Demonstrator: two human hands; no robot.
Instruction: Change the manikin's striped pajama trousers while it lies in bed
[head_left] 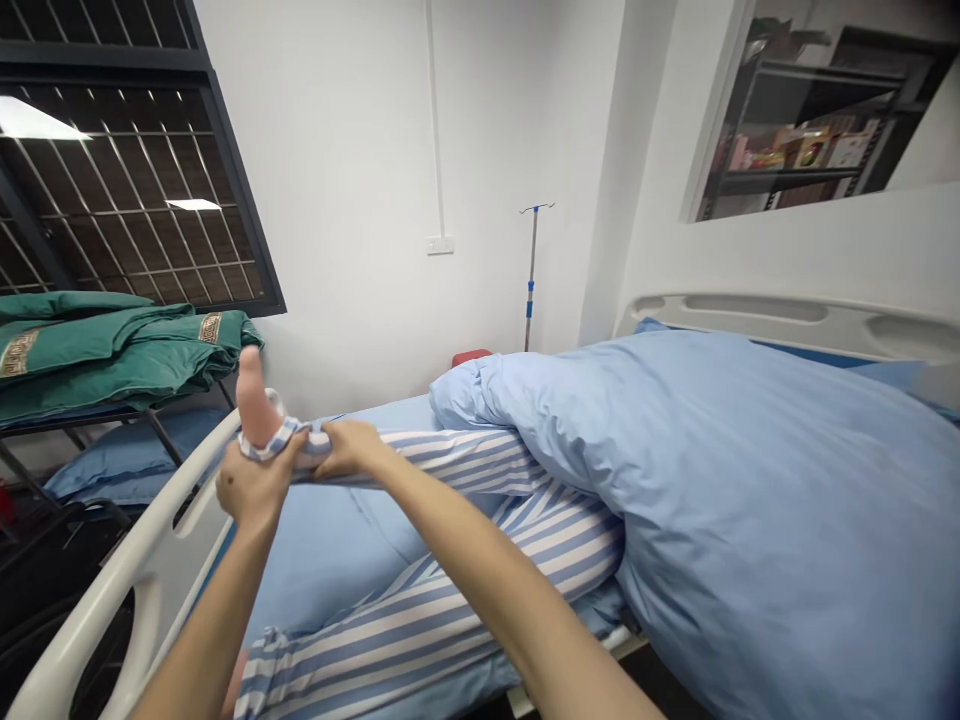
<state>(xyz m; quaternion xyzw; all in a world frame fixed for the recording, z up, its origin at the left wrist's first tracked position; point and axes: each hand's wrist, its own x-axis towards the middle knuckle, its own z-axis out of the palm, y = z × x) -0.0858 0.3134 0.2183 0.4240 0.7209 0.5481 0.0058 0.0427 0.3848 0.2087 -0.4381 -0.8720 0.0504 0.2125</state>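
Two legs in blue-and-white striped trousers lie along the bed, and I cannot tell whether they belong to a person or a manikin. The far leg [450, 455] is raised off the sheet, its bare foot [256, 405] pointing up near the footboard. Around the ankle, at the gathered cuff [268, 440], my left hand [251, 485] is closed from below. My right hand [349, 447] grips the lower shin from above, a little nearer the knee. Below my forearms the near leg [390, 630] rests on the mattress, its foot mostly hidden by my left arm.
A thick light-blue quilt [735, 480] covers the upper legs and beyond. The bed's pale footboard [161, 540] stands at left, its headboard [757, 310] at far right. Green folded covers [112, 350] lie on another bed at left. An IV pole [532, 270] stands by the wall.
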